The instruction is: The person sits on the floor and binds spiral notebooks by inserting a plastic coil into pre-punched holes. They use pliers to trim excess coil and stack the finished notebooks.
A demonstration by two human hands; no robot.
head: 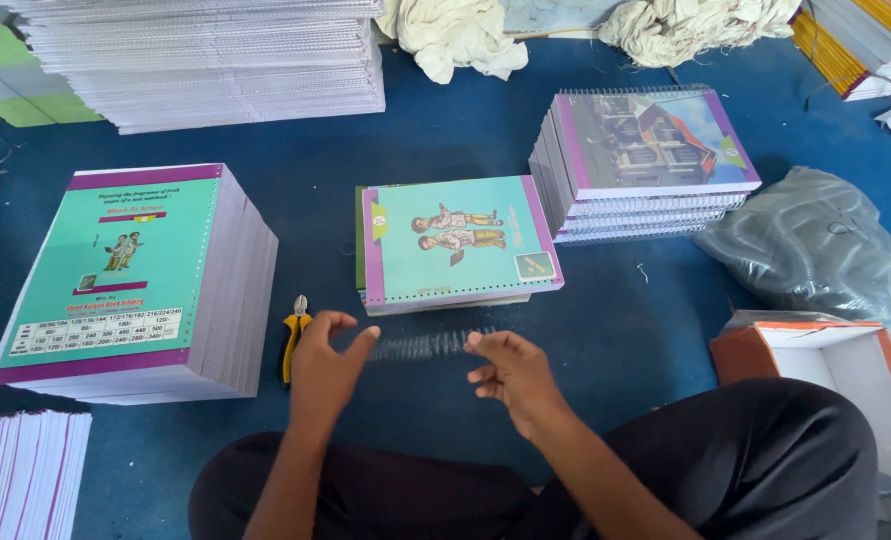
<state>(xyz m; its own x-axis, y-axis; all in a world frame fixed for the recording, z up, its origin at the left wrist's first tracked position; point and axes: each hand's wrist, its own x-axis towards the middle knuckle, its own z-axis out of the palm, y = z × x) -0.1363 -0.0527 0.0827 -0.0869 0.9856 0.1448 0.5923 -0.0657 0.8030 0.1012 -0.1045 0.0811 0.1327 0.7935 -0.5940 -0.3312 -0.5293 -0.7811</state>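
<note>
While both hands, left hand (327, 362) and right hand (506, 368), pinch one wire spiral (427, 346) between fingertips, one pair of pliers (292, 335) lies beside; three notebook stacks (458, 245) stand beyond on the blue floor (625, 330).

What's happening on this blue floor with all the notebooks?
A person sits cross-legged, holding a wire spiral stretched between the left hand and right hand. Just beyond it lies an unbound notebook with a teal cover. Yellow-handled pliers rest beside the left hand, a tall stack of unbound books to the left, and bound notebooks at the right.
</note>
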